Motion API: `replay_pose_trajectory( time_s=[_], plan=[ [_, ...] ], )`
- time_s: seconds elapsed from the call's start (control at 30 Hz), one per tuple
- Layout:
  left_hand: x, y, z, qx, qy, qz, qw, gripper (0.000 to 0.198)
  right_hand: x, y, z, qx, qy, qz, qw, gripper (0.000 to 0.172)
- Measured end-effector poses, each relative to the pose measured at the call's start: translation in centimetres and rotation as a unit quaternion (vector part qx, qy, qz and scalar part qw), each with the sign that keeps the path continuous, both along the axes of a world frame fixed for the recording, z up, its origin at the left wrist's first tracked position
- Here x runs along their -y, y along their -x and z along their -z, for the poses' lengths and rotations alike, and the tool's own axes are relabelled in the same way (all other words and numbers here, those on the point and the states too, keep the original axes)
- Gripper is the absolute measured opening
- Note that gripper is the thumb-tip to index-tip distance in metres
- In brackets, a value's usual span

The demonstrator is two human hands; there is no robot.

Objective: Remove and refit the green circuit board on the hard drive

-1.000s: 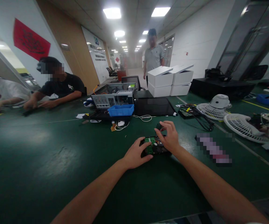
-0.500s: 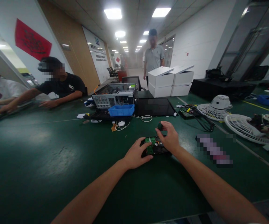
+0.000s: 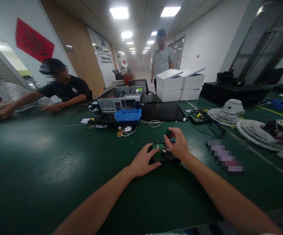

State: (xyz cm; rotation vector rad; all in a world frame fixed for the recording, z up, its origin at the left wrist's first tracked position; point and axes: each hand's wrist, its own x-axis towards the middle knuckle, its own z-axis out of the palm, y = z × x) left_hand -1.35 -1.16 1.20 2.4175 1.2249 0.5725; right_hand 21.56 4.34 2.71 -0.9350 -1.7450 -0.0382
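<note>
An opened black electronic device (image 3: 167,156) lies on the green table, with a green circuit board (image 3: 157,156) and some wiring showing inside. Round its left end, my left hand (image 3: 142,160) holds the case, thumb at the near edge and fingers across the far side. My right hand (image 3: 179,143) is closed in a pinch on a small dark block (image 3: 168,132), just above the device's far right part. What the block is cannot be made out, and this hand hides the right end of the device.
Beyond the device stand a blue bin (image 3: 128,115), an open computer case (image 3: 119,101), a flat black panel (image 3: 163,112) and white boxes (image 3: 169,85). To the right lie fan parts (image 3: 223,114), a cable (image 3: 216,125) and a blurred-out object (image 3: 226,156). People sit at left; one person (image 3: 162,58) stands behind.
My hands, the device and the dark block stay almost where they were. At the far left, a seated person's outstretched hand has shifted slightly to the left.
</note>
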Motion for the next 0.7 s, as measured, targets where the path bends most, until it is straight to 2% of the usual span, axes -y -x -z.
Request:
replay_pose_trajectory(
  time_s=[0.2,0.4,0.57,0.7],
  plan=[
    [0.15,0.06,-0.26,-0.005,0.008,-0.006,1.0,0.07,0.21,-0.12,-0.41,0.011,-0.01,-0.006,1.0,0.042],
    [0.22,0.07,-0.42,-0.011,0.003,-0.002,1.0,0.069,0.17,-0.08,0.04,0.006,0.017,-0.024,1.0,0.045],
    [0.27,0.14,-0.49,-0.012,0.007,-0.001,1.0,0.069,-0.01,-0.05,0.19,0.01,0.007,0.019,1.0,0.047],
    [0.24,0.2,-0.31,-0.019,0.006,-0.005,1.0,0.069,0.05,-0.16,-0.08,0.023,-0.008,0.017,1.0,0.047]
  ],
)
